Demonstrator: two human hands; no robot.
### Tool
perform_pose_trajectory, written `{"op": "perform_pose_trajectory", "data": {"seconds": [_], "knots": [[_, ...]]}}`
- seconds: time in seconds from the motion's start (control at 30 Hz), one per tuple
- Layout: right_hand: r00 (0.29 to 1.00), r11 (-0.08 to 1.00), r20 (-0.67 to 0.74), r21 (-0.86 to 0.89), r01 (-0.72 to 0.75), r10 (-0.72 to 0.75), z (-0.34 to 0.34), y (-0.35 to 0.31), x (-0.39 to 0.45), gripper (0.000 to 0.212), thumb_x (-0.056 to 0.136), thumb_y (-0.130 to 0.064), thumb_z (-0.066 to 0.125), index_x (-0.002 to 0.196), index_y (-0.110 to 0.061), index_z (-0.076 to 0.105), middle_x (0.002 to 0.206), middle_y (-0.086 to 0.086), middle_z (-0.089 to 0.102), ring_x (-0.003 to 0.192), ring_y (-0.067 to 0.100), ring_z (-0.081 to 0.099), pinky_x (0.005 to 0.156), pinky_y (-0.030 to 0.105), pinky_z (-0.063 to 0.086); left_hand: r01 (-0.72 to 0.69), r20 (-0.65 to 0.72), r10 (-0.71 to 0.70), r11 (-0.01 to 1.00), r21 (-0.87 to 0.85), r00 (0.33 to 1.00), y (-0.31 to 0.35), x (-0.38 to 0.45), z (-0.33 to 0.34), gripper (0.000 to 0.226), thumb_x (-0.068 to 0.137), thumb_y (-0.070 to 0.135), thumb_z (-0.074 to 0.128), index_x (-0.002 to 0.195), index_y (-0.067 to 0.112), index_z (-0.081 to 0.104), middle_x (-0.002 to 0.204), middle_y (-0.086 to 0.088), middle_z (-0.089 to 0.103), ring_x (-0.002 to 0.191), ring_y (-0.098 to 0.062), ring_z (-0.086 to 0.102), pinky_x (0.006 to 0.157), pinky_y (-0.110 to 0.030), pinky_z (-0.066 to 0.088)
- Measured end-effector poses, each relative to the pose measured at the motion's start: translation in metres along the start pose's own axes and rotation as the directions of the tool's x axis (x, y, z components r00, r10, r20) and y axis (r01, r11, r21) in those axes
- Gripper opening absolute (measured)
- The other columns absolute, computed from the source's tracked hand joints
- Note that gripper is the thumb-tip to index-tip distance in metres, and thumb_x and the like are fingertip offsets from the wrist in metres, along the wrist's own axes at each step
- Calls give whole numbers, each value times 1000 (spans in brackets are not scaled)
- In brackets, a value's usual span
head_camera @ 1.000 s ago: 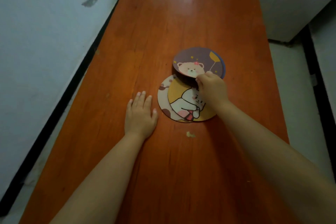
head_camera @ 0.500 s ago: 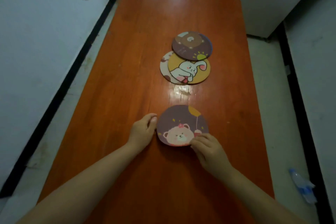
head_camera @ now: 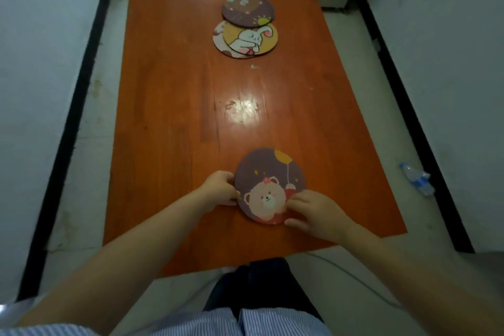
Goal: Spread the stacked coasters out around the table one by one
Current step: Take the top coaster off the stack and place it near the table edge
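You are pinching the bear coaster (head_camera: 268,185) at the table's (head_camera: 174,106) near end, left hand (head_camera: 219,189) on its left rim, right hand (head_camera: 313,211) on its lower right; it seems to be lying flat. Dragging it nearer risks tipping it off the edge, while three coasters (head_camera: 246,26) are sitting overlapped far off.

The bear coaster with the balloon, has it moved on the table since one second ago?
Yes. The bear coaster left the pile and now lies near the table near edge, between both hands.

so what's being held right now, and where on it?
The round purple bear-print coaster, lying flat on the table: left hand at its left edge, right hand on its near-right edge.
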State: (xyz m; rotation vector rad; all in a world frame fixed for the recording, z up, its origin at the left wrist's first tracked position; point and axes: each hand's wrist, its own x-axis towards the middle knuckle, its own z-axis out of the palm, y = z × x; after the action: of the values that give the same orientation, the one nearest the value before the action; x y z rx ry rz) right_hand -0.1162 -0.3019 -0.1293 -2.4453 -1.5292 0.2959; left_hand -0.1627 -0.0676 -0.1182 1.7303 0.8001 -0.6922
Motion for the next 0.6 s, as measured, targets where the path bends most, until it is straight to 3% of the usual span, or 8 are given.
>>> {"op": "perform_pose_trajectory", "data": {"seconds": [0.07, 0.13, 0.23, 0.3, 0.33, 0.43, 0.6], "knots": [[936, 938, -82, 70, -338, 343, -2, 0, 2, 44, 82, -40, 60, 111, -7, 64, 111, 13, 68, 102, 30, 63, 85, 42, 56, 7, -5, -8, 1000, -16, 1000, -7, -3, 2, 18, 88, -9, 52, 79, 6, 57, 94, -12, 56, 92, -27, 55, 87, -40, 54], [744, 718, 31, 237, -654, 668, -11, 2, 20, 58, 85, -34, 65, 131, -4, 47, 131, 16, 55, 122, 32, 50, 101, 43, 44, 2, -44, -3, 1000, -26, 999, -11, -2, 1, 15, 88, -8, 54, 79, 4, 55, 93, -14, 56, 91, -28, 56, 86, -39, 54], [562, 465, 186, 388, -796, 806, -15, -7, 41, 71, 85, -32, 67, 141, -4, 33, 138, 17, 49, 126, 32, 48, 100, 41, 44, -26, -125, 28, 1000, 15, 992, -17, -4, 9, 12, 86, -5, 59, 81, 5, 54, 79, -12, 56, 86, -29, 57, 83, -40, 56], [457, 346, 212, 411, -844, 864, -10, -13, 42, 78, 80, -37, 71, 140, -3, 34, 138, 19, 49, 125, 34, 49, 98, 43, 46, -57, -217, 68, 997, 57, 974, -22, -8, 17, 12, 85, -2, 62, 87, 6, 54, 72, -9, 54, 79, -29, 58, 83, -45, 57], [415, 299, 217, 421, -856, 883, -7, -14, 43, 71, 80, -35, 71, 135, -2, 41, 134, 19, 53, 118, 34, 53, 92, 42, 48, -72, -263, 86, 996, 62, 961, -25, -8, 18, 13, 85, -1, 63, 93, 5, 55, 71, -8, 54, 77, -28, 58, 83, -47, 57], [391, 269, 203, 450, -852, 898, -10, -14, 38, 33, 86, -18, 65, 108, 5, 61, 94, 19, 63, 80, 29, 54, 67, 35, 42, -115, -349, 141, 989, 95, 926, -29, -12, 23, 25, 85, 5, 65, 107, -2, 58, 80, -10, 58, 78, -28, 60, 83, -46, 56], [441, 328, 146, 478, -815, 885, -8, -17, 23, 22, 88, -13, 63, 103, 2, 65, 106, 20, 68, 99, 34, 61, 73, 35, 46, -159, -409, 219, 972, 175, 886, -36, -19, 33, 26, 85, 10, 65, 109, 1, 61, 99, -17, 67, 80, -20, 55, 72, -32, 46]]}}
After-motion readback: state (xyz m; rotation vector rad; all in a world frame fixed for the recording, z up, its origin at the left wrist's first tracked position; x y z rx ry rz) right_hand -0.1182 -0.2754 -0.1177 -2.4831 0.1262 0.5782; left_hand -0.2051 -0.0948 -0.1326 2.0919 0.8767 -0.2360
